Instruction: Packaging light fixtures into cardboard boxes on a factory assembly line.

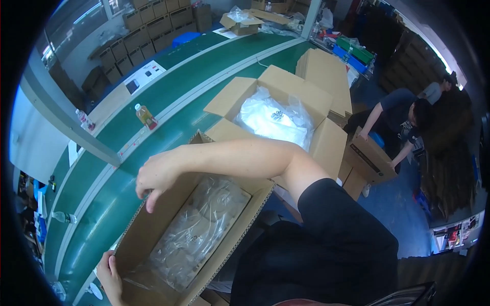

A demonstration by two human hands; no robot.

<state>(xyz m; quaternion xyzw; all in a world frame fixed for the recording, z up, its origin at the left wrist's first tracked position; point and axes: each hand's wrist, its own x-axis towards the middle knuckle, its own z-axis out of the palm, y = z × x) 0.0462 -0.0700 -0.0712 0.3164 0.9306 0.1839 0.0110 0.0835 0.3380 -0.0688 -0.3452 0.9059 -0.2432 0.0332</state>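
An open cardboard box (133,239) stands tilted in front of me. Inside it, crinkled clear plastic wrap (199,232) covers a flat, light-brown item whose kind I cannot make out. At the box's lower left side, my left hand (108,275) grips the wall, its fingertips at the rim. My right arm reaches across the box's far end. Over the left rim hangs my right hand (161,172), bent at the wrist, with fingers loosely curled and apart and nothing visible in them; some fingers are hidden behind the hand.
Beyond stands another open carton (319,143) holding a white plastic bag (275,116). Flattened cardboard (326,76) is stacked behind it. Bottles (146,116) stand along the green conveyor (189,120). At right, a co-worker (395,117) bends over a closed carton (371,157).
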